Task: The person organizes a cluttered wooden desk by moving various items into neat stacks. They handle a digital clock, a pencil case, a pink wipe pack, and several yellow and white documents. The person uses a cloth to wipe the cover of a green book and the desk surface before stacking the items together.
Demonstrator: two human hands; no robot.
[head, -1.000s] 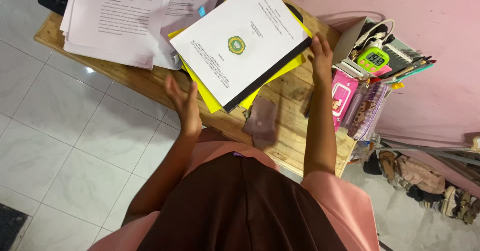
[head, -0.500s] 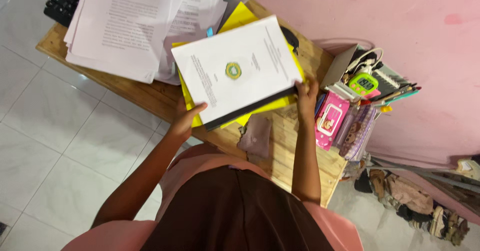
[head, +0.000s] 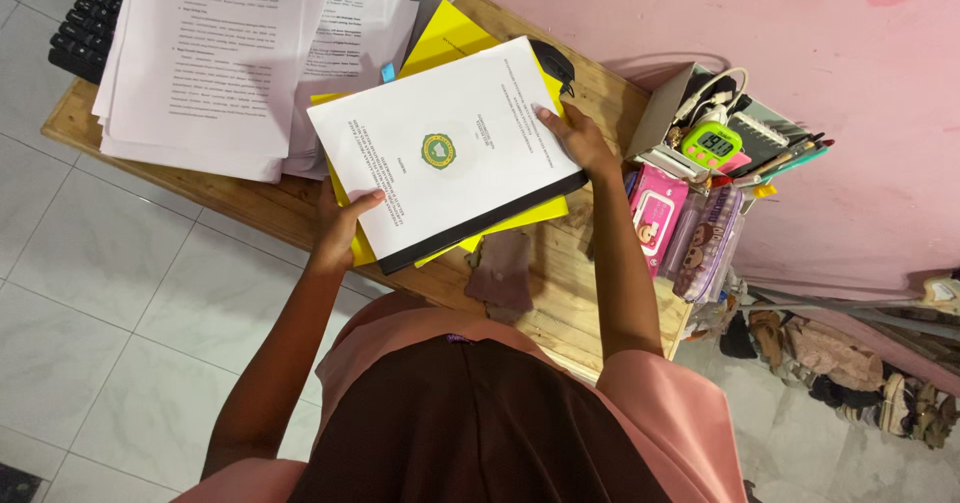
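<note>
Holding a bound white report [head: 447, 153] by two opposite sides, the person has it just above the wooden table [head: 560, 293], over the middle of the near edge. The left hand [head: 340, 225] grips the report's near-left corner, thumb curled over the cover and fingers hidden beneath. The right hand [head: 578, 138] lies with fingers spread on the far-right edge; whether it clamps the report or only steadies it, I cannot tell. A yellow folder [head: 452, 43] sits right under the report, sticking out at the far side and at the near edge. By my reading the report is gathered and squared over the folder, but neither is clearly set down or moved off the table.

Counted, largest first:
- One table, its left end covered by one big loose stack of printed pages [head: 220, 53].
- One report and one yellow folder.
- One black keyboard [head: 85, 23], half hidden at the far-left corner.
- One open box [head: 665, 103] of odds and ends at the right edge, holding one green clock [head: 712, 144].
- One pink packet [head: 652, 213] and one patterned pouch [head: 705, 248] beside it.
- One mauve cloth [head: 503, 273] near the near edge.
- One black mouse [head: 553, 61] past the report's far corner.
- Several pens [head: 795, 156], too bunched to count.
</note>
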